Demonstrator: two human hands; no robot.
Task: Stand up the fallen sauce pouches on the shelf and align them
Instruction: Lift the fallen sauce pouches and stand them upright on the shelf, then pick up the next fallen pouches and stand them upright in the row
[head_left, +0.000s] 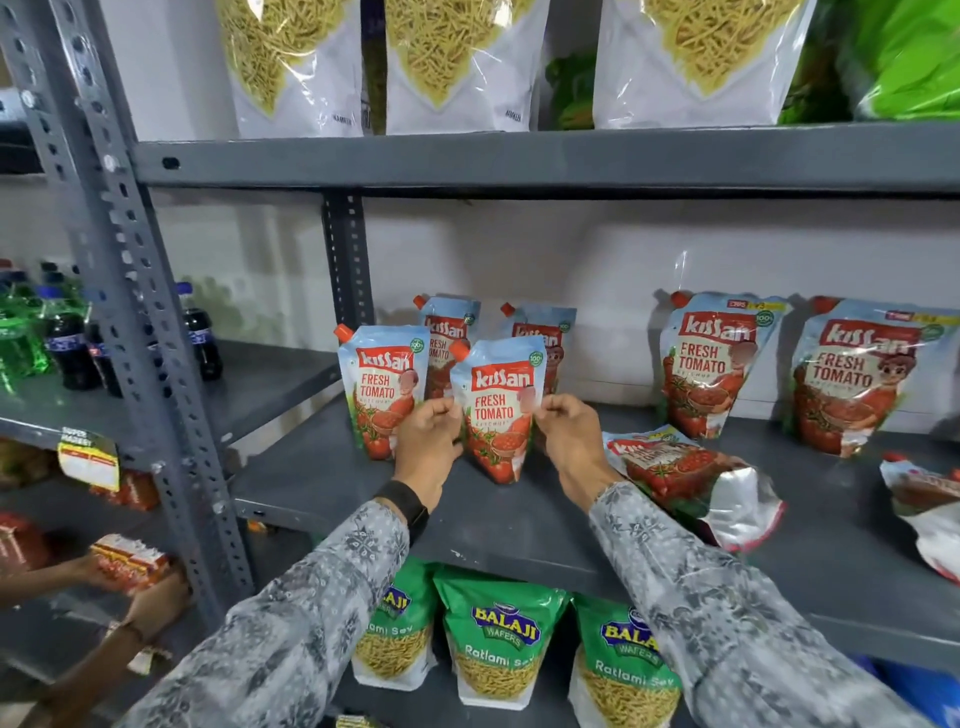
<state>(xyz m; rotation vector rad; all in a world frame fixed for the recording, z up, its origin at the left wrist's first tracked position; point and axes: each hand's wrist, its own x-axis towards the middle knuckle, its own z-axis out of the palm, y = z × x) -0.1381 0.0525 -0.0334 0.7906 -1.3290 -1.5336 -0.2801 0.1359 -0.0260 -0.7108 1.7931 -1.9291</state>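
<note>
An upright tomato ketchup pouch (496, 410) stands near the front of the grey shelf (332, 483). My left hand (428, 444) pinches its left edge and my right hand (569, 441) pinches its right edge. Another small pouch (382, 389) stands just to its left, and two more (447, 338) (543, 332) stand behind. Two large pouches (714, 358) (857, 374) stand at the back right. One pouch (685, 475) lies fallen to the right of my right hand. Another fallen pouch (930, 499) lies at the right edge.
Above are white snack bags (457, 62) on the upper shelf; below are green Balaji bags (498, 644). A slotted steel upright (130, 291) stands at left, with drink bottles (67, 338) beyond. Another person's hands hold a red pack (130, 564) at lower left.
</note>
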